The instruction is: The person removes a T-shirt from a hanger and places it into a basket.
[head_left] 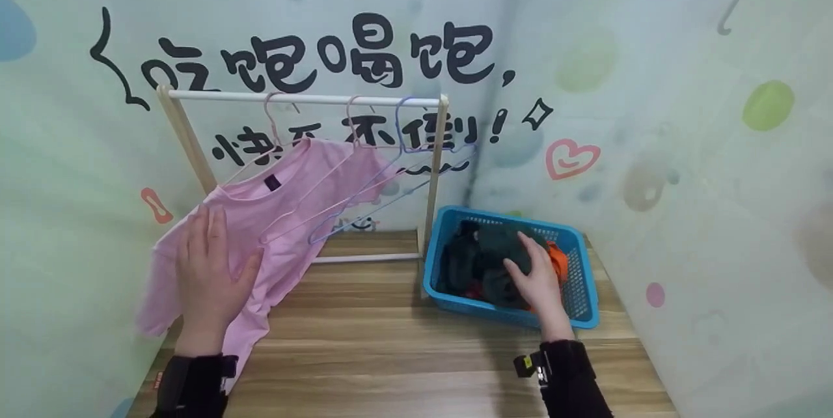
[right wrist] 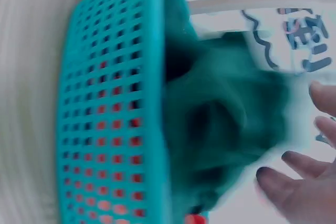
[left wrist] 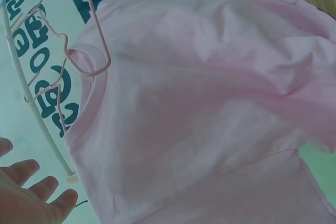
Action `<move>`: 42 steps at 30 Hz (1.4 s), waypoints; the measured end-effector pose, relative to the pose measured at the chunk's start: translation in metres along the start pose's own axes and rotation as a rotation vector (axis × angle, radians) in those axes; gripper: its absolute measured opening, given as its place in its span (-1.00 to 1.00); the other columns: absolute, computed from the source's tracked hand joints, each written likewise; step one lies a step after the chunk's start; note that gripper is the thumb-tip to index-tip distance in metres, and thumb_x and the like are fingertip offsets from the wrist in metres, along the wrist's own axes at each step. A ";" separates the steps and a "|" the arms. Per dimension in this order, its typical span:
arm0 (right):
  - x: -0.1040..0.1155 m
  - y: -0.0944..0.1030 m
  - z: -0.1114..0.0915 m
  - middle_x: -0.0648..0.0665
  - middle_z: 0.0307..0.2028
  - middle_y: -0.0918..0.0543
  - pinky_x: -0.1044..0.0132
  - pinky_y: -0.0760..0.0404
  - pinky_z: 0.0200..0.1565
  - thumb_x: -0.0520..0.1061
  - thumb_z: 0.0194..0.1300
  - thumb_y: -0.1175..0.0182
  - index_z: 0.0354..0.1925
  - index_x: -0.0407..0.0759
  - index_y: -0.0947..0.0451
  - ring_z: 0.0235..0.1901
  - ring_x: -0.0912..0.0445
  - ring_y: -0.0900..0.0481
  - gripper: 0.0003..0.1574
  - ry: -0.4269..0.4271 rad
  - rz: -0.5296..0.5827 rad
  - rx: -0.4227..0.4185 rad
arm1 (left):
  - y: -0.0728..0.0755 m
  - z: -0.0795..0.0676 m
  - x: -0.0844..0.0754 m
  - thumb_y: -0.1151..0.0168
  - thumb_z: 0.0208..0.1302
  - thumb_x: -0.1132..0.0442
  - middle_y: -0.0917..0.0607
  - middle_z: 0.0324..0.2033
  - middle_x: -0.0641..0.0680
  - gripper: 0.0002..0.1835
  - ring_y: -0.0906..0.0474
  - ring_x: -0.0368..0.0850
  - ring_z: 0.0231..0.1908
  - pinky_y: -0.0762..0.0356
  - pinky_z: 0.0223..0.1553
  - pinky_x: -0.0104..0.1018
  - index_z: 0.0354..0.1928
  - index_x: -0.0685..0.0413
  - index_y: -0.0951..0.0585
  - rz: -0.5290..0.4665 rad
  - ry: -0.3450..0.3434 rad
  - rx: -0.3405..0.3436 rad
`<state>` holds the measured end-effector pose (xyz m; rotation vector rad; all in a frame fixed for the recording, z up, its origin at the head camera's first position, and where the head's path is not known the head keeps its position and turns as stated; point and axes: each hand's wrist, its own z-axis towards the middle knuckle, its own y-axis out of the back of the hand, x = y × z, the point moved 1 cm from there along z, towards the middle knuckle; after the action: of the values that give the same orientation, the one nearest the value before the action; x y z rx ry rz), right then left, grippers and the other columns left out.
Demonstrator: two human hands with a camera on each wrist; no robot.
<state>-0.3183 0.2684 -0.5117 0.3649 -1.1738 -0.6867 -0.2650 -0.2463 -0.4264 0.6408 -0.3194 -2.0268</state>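
A pink T-shirt [head_left: 332, 177] [left wrist: 184, 103] hangs on a hanger [head_left: 271, 120] from the rack's top bar, tilted down toward the left. My left hand [head_left: 211, 275] [left wrist: 29, 195] is in front of the shirt with its fingers extended and spread; whether it touches the cloth is unclear. Over the blue basket [head_left: 507, 318] [right wrist: 110, 98] is my right hand [head_left: 539, 281] [right wrist: 307, 179], thumb and fingers apart. Beneath it lies a dark green cloth [head_left: 501, 242] [right wrist: 231, 93], blurred in the right wrist view, with a gap between cloth and fingertips there.
The rack has a white top bar [head_left: 228, 97] and wooden posts [head_left: 189, 138]. A pink hanger [head_left: 351, 115] and a blue hanger [head_left: 399, 125] hang beside the shirt. Orange cloth [head_left: 558, 260] shows in the basket. A printed wall [head_left: 703, 177] stands behind the wooden tabletop [head_left: 364, 353].
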 end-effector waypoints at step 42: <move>-0.004 -0.042 -0.059 -0.36 0.23 -0.48 -0.20 -0.39 0.18 -0.18 0.29 -0.33 0.28 -0.29 -0.43 0.22 -0.25 -0.41 -0.36 0.255 -0.094 -0.076 | -0.054 0.126 0.003 -0.10 0.42 0.14 -0.52 0.09 0.52 -0.41 -0.39 0.48 0.14 -0.23 0.22 0.28 0.32 0.44 -0.33 -0.088 0.172 0.407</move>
<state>-0.2767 0.2345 -0.5610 0.4320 -0.8906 -0.7407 -0.3756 -0.2251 -0.3477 1.0897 -0.6180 -1.9869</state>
